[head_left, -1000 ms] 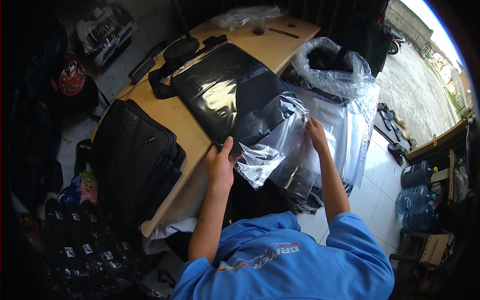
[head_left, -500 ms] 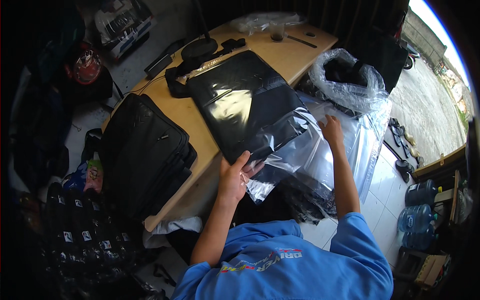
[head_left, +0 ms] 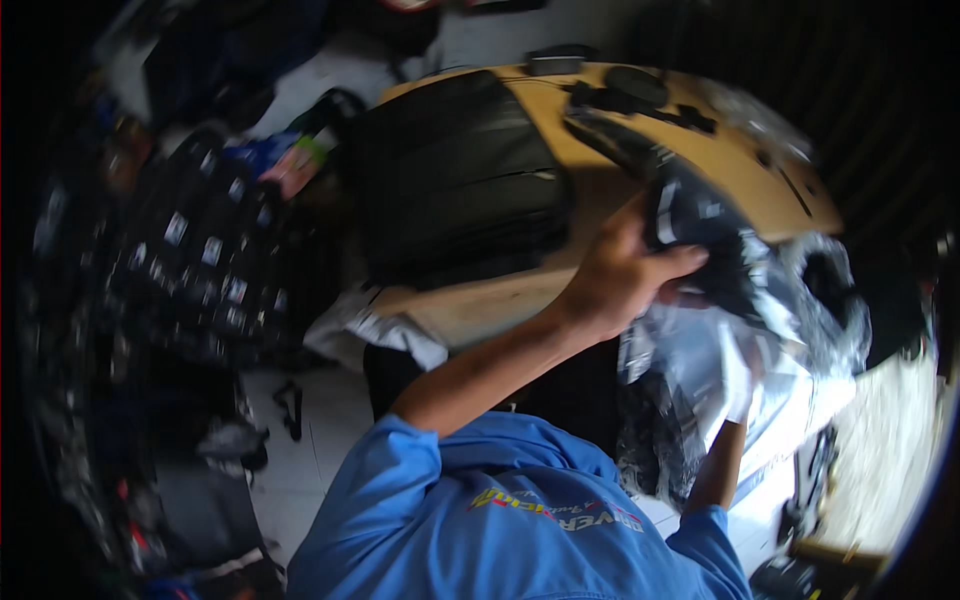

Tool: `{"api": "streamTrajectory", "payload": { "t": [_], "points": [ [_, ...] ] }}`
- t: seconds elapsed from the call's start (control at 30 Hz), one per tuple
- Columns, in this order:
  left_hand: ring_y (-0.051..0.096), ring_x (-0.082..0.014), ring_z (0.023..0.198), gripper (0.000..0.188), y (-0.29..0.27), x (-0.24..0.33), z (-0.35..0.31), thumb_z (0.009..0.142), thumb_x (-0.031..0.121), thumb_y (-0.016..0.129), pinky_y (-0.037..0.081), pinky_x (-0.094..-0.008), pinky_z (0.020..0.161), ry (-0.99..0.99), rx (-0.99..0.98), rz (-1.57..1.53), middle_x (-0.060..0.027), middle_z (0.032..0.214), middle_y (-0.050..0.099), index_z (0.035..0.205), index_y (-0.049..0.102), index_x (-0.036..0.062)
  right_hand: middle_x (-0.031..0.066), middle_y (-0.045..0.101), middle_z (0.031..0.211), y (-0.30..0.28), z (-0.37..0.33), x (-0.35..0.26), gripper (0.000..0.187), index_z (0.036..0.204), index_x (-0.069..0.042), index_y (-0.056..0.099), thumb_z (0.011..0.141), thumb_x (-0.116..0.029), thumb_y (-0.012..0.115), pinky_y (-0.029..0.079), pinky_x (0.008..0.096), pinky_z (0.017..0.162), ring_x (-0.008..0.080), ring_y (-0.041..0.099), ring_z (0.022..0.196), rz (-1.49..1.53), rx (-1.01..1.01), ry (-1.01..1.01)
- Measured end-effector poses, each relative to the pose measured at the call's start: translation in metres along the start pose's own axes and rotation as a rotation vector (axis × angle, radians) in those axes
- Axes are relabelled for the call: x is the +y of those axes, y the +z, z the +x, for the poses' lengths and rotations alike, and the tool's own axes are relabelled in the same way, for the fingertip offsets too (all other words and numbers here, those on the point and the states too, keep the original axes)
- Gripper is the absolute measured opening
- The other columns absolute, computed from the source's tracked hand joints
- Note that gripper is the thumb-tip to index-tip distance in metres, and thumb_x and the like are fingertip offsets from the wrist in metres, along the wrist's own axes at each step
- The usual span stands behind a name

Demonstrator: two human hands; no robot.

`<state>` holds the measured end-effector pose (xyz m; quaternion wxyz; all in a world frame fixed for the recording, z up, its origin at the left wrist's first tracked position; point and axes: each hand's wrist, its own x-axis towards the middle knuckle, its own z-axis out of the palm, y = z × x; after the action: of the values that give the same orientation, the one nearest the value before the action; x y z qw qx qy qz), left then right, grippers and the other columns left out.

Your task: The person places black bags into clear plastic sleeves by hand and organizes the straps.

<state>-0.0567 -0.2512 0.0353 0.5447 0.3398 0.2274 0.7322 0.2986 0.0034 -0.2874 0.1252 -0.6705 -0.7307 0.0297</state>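
Note:
My left hand (head_left: 632,265) grips the edge of a flat black bag (head_left: 705,215), its thumb on the near face. The bag is tilted up above the right part of the table, and clear plastic wrap (head_left: 665,350) hangs about its lower end. My right hand (head_left: 740,385) is low on the right among the plastic; its fingers are blurred and partly hidden. To the left of my left hand, several black bags lie in a stack (head_left: 455,185) on the wooden table (head_left: 490,310).
Black straps (head_left: 610,98) and a round black base (head_left: 636,88) are at the table's far side. A large clear plastic sack (head_left: 845,300) stands right of the table. Wrapped black goods (head_left: 190,250) are piled at left. White cloth (head_left: 375,325) hangs below the table's front edge.
The view has swung left and blurred. The black bag, flat on the table before, is now lifted and tilted by my left hand. My right hand has moved lower, into the plastic.

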Motion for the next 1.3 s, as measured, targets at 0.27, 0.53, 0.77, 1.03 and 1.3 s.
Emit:
{"api": "streamTrajectory", "payload": {
  "t": [0.27, 0.53, 0.77, 1.03, 1.3],
  "points": [
    [0.066, -0.0269, 0.074, 0.041, 0.014, 0.135, -0.068, 0.079, -0.008, 0.055, 0.061, -0.0400, 0.066, 0.578, 0.019, 0.350, -0.0135, 0.091, 0.060, 0.116, 0.041, 0.0020, 0.0191, 0.028, 0.145, -0.030, 0.010, -0.025, 0.081, 0.137, -0.010, 0.040, 0.080, -0.067, 0.046, 0.029, 0.0520, 0.104, 0.0366, 0.030, 0.132, -0.054, -0.175, 0.074],
    [0.064, -0.0324, 0.088, 0.027, -0.074, 0.215, -0.236, 0.082, -0.003, 0.057, 0.057, -0.0437, 0.077, 0.953, 0.289, 0.341, -0.0152, 0.097, 0.062, 0.108, 0.052, 0.0000, 0.0212, 0.060, 0.114, -0.042, 0.044, -0.020, 0.065, 0.119, -0.001, 0.056, 0.083, -0.054, 0.049, 0.044, 0.0444, 0.089, 0.0377, 0.056, 0.106, -0.224, -0.093, -0.170],
    [0.052, -0.0345, 0.111, 0.036, -0.140, 0.146, -0.445, 0.082, -0.012, 0.053, 0.044, -0.0549, 0.097, 1.204, 1.281, 0.259, -0.0186, 0.117, 0.053, 0.116, 0.050, -0.0009, 0.0208, 0.060, 0.112, -0.038, 0.057, -0.013, 0.060, 0.116, -0.001, 0.058, 0.083, -0.051, 0.050, 0.045, 0.0443, 0.087, 0.0372, 0.057, 0.103, -0.342, -0.090, -0.206],
    [0.050, -0.0378, 0.112, 0.032, -0.176, -0.027, -0.709, 0.084, -0.010, 0.046, 0.045, -0.0535, 0.098, 1.304, 1.975, 0.011, -0.0239, 0.120, 0.050, 0.116, 0.048, -0.0109, 0.0204, 0.061, 0.110, -0.043, 0.059, -0.009, 0.055, 0.113, -0.001, 0.060, 0.084, -0.047, 0.050, 0.047, 0.0442, 0.085, 0.0365, 0.059, 0.100, -0.462, -0.080, -0.238],
    [0.054, -0.0365, 0.107, 0.026, -0.174, -0.156, -0.834, 0.091, 0.003, 0.045, 0.052, -0.0469, 0.090, 1.498, 2.337, -0.166, -0.0220, 0.117, 0.053, 0.114, 0.050, -0.0084, 0.0199, 0.062, 0.107, -0.057, 0.061, -0.001, 0.050, 0.110, -0.002, 0.062, 0.084, -0.044, 0.051, 0.048, 0.0441, 0.083, 0.0359, 0.060, 0.096, -0.514, -0.062, -0.240]
  ]
}}
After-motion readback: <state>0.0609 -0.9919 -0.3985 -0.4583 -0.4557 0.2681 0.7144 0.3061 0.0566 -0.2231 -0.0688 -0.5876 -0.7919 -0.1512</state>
